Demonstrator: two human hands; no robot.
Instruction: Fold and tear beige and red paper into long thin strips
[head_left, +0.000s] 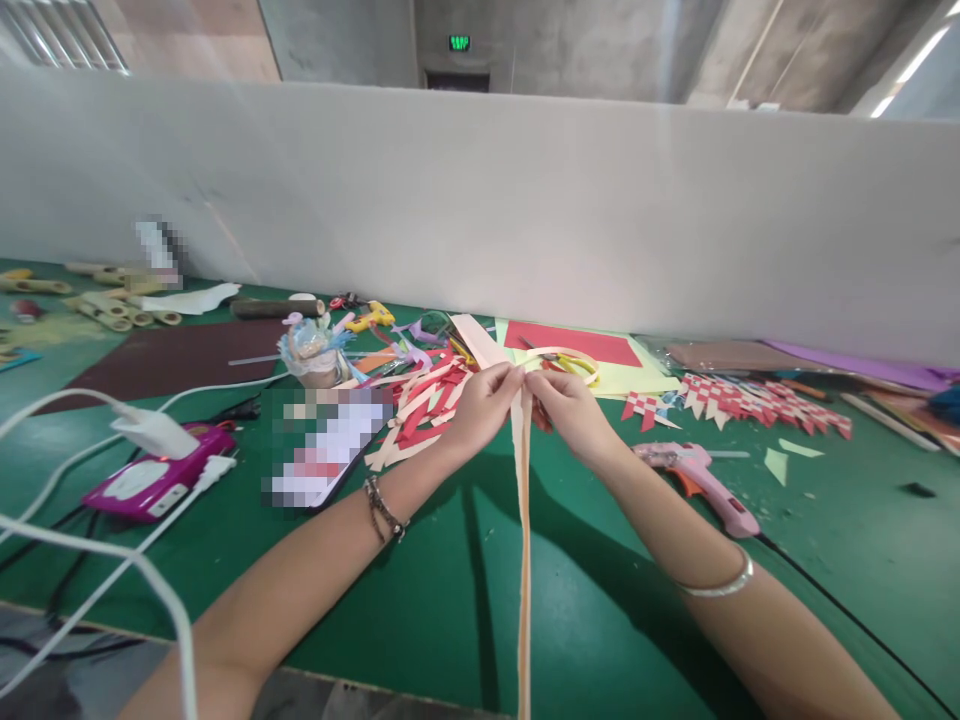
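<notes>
A long cream paper strip (523,560) hangs down from between both hands toward the near table edge, above the green table (450,600). My left hand (484,400) pinches its top from the left, fingers closed. My right hand (571,405) pinches the same spot from the right, fingers closed. Another part of the strip (480,342) runs up and away behind my left hand. Just behind the hands lies a heap of red and cream paper strips (424,400).
A pink glue gun (697,475) lies right of my right arm. A phone (326,445), a magenta device (157,478) with white cables, a yellow glue gun (371,318), red and yellow sheets (574,345) and woven red-white pieces (757,400) lie around. A white partition (525,210) backs the table.
</notes>
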